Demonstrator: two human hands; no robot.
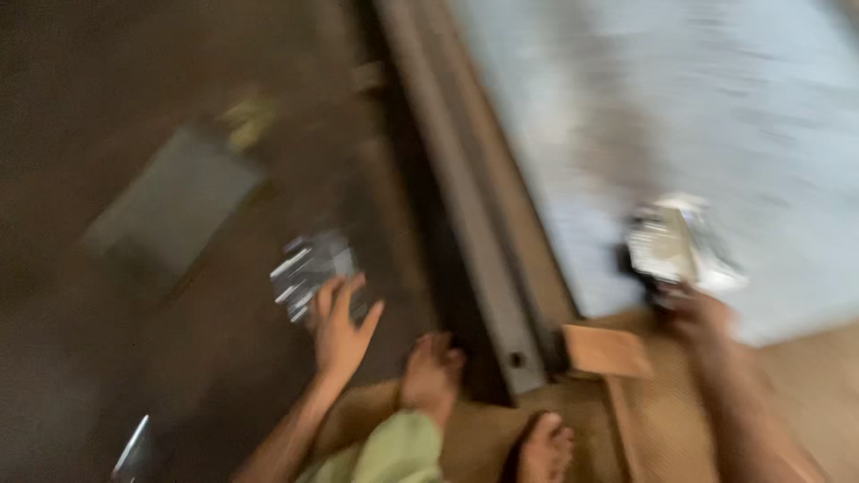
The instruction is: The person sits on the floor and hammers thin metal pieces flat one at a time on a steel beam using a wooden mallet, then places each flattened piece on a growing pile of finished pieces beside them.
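Everything I see here is smeared by motion, so I keep to what reads clearly. My left hand (341,324) is out over the dark floor (107,340) near the middle of the view, fingers spread wide, fingertips on or just over a shiny silver packet (309,268) that lies on the floor; I cannot tell whether they truly touch it. Farther off to the left lies a flat grey slab (174,207), with a small yellowish thing (249,116) just beyond its far corner, too blurred to name.

My right hand (702,315) is at the right, closed around a crumpled whitish-silver bundle (673,243) with something dark beneath it; the bundle is up over the pale floor (716,107) on the far right.

Between the two floors a grey metal rail (465,197) runs from far to near. At its near end sits a flat tan block (607,351) on a woven brown mat (662,420). My two bare feet (432,374) rest at the near edge, one on each side of the rail's end, with a green trouser leg (394,452) below the left one.
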